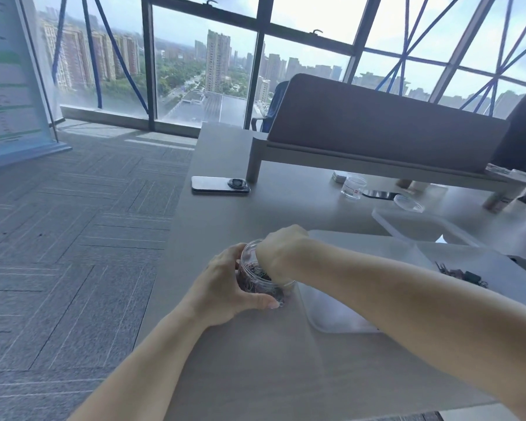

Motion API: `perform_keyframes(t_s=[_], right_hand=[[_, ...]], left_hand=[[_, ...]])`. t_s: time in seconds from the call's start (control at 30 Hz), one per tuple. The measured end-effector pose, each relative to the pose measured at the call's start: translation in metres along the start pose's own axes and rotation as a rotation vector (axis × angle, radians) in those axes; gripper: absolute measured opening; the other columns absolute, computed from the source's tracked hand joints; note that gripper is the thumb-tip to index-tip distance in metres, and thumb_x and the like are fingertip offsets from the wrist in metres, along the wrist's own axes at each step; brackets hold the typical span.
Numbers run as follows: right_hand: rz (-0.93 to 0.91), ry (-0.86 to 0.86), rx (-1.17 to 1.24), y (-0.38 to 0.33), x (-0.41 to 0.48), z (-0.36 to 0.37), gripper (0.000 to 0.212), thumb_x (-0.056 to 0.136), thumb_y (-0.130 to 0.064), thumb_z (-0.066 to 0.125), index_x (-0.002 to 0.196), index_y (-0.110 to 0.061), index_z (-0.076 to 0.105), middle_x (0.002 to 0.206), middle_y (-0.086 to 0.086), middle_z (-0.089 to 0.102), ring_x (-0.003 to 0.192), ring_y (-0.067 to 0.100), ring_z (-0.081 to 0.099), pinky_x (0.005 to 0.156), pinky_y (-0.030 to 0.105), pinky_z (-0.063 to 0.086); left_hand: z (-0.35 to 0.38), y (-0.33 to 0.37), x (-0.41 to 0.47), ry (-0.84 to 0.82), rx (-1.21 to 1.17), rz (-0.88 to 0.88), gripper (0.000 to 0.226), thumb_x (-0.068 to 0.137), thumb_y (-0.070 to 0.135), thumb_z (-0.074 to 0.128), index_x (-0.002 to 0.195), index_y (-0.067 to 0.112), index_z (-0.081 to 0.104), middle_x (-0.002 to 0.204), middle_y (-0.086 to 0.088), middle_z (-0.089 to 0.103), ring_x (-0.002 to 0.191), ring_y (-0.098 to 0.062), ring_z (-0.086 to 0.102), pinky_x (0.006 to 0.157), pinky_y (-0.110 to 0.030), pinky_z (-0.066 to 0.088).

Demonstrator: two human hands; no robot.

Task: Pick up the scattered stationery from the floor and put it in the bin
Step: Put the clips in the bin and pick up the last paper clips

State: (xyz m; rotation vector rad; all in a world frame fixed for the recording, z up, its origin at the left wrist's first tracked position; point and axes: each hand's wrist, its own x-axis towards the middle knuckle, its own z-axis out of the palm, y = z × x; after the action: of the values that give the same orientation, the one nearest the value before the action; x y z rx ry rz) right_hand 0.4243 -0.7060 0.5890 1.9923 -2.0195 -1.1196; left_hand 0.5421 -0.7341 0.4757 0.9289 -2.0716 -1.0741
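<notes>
Two hands meet at the clear jar point(253, 270) of tangled clips point(267, 286), which stands on the desk point(255, 360) just left of the translucent bin point(340, 325). The left hand point(233, 288) clamps the jar wall with curled fingers and thumb. The right hand point(281, 250) dips into the jar mouth, its fingers hidden, so whether they are apart or together cannot be told.

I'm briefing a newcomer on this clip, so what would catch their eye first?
Both hands meet at a clear jar near the left edge of the desk: the left hand grips its side, the right hand dips into its mouth. Behind them a phone lies flat on the desk, and tall windows show a city skyline.
</notes>
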Motion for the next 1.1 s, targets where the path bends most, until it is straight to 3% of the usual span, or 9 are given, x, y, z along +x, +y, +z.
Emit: perform_keyframes(t_s=[0.07, 0.17, 0.27, 0.43, 0.57, 0.73, 0.8, 0.93, 1.1], right_hand=[[0.011, -0.014, -0.017, 0.000, 0.002, 0.001, 0.045, 0.089, -0.028, 0.070, 0.131, -0.032, 0.055, 0.126, -0.009, 0.059, 0.112, 0.020, 0.061, 0.074, 0.030, 0.047], [0.028, 0.015, -0.006, 0.003, 0.003, 0.001, 0.007, 0.088, -0.019, 0.064, 0.091, -0.021, 0.058, 0.096, -0.006, 0.060, 0.078, 0.019, 0.057, 0.068, 0.029, 0.045], [0.011, 0.047, 0.073, 0.013, 0.000, 0.001, 0.019, 0.084, -0.015, 0.061, 0.072, -0.017, 0.047, 0.075, -0.003, 0.051, 0.059, 0.015, 0.047, 0.055, 0.025, 0.040], [0.001, 0.115, 0.200, 0.019, -0.005, 0.003, 0.015, 0.077, -0.018, 0.063, 0.066, -0.017, 0.052, 0.069, 0.000, 0.055, 0.057, 0.018, 0.053, 0.051, 0.022, 0.038], [-0.031, 0.205, 0.352, 0.030, -0.008, 0.001, 0.015, 0.081, -0.027, 0.059, 0.069, -0.019, 0.055, 0.074, -0.001, 0.058, 0.076, 0.025, 0.062, 0.058, 0.027, 0.047], [-0.059, 0.318, 0.575, 0.046, -0.026, 0.010, 0.023, 0.092, -0.034, 0.052, 0.073, -0.021, 0.050, 0.082, -0.004, 0.056, 0.076, 0.020, 0.053, 0.057, 0.028, 0.037], [-0.041, 0.377, 0.654, 0.054, -0.036, 0.017, 0.020, 0.093, -0.034, 0.050, 0.079, -0.019, 0.053, 0.084, -0.004, 0.057, 0.076, 0.018, 0.052, 0.059, 0.029, 0.037], [-0.028, 0.497, 0.848, 0.068, -0.049, 0.037, 0.018, 0.091, -0.029, 0.052, 0.081, -0.015, 0.058, 0.078, 0.001, 0.057, 0.073, 0.021, 0.052, 0.064, 0.033, 0.044], [-0.024, 0.582, 1.293, 0.073, -0.060, 0.055, 0.017, 0.087, -0.018, 0.056, 0.070, -0.018, 0.059, 0.055, -0.005, 0.050, 0.052, 0.014, 0.045, 0.047, 0.022, 0.033]], left_hand=[[0.000, 0.000, 0.000, -0.001, 0.001, 0.002, 0.103, 0.036, 0.064, 0.089, 0.128, 0.049, 0.047, 0.119, 0.018, 0.063, 0.112, -0.009, 0.060, 0.095, -0.037, 0.052], [-0.001, 0.002, 0.000, -0.006, -0.030, 0.021, 0.091, 0.037, 0.060, 0.091, 0.117, 0.059, 0.047, 0.116, 0.017, 0.064, 0.109, -0.005, 0.061, 0.094, -0.033, 0.053], [-0.002, 0.004, -0.001, -0.010, -0.018, 0.018, 0.089, 0.038, 0.061, 0.090, 0.114, 0.062, 0.045, 0.114, 0.019, 0.065, 0.106, -0.006, 0.062, 0.093, -0.034, 0.053], [-0.002, 0.005, -0.002, -0.019, -0.008, 0.021, 0.087, 0.039, 0.065, 0.088, 0.114, 0.067, 0.043, 0.113, 0.023, 0.065, 0.106, -0.009, 0.062, 0.093, -0.035, 0.053], [0.000, 0.004, -0.001, -0.016, 0.012, 0.005, 0.093, 0.039, 0.066, 0.088, 0.120, 0.064, 0.043, 0.117, 0.020, 0.064, 0.107, -0.011, 0.062, 0.095, -0.038, 0.052], [-0.004, 0.012, -0.006, -0.034, 0.000, -0.066, 0.129, 0.036, 0.081, 0.081, 0.147, 0.044, 0.027, 0.141, 0.013, 0.043, 0.131, -0.010, 0.045, 0.112, -0.037, 0.039], [-0.013, 0.026, -0.005, 0.019, 0.039, -0.020, 0.100, 0.050, 0.080, 0.070, 0.138, 0.040, 0.043, 0.130, 0.017, 0.046, 0.124, -0.009, 0.046, 0.106, -0.030, 0.040], [-0.040, 0.070, 0.009, -0.105, 0.274, 0.057, 0.020, 0.085, 0.045, 0.070, 0.103, 0.036, 0.066, 0.093, 0.020, 0.059, 0.081, -0.009, 0.056, 0.063, -0.009, 0.037], [-0.051, 0.108, 0.026, -0.402, 0.671, 0.001, 0.024, 0.088, 0.037, 0.069, 0.111, 0.037, 0.066, 0.105, 0.019, 0.061, 0.095, -0.007, 0.054, 0.080, -0.023, 0.043]])
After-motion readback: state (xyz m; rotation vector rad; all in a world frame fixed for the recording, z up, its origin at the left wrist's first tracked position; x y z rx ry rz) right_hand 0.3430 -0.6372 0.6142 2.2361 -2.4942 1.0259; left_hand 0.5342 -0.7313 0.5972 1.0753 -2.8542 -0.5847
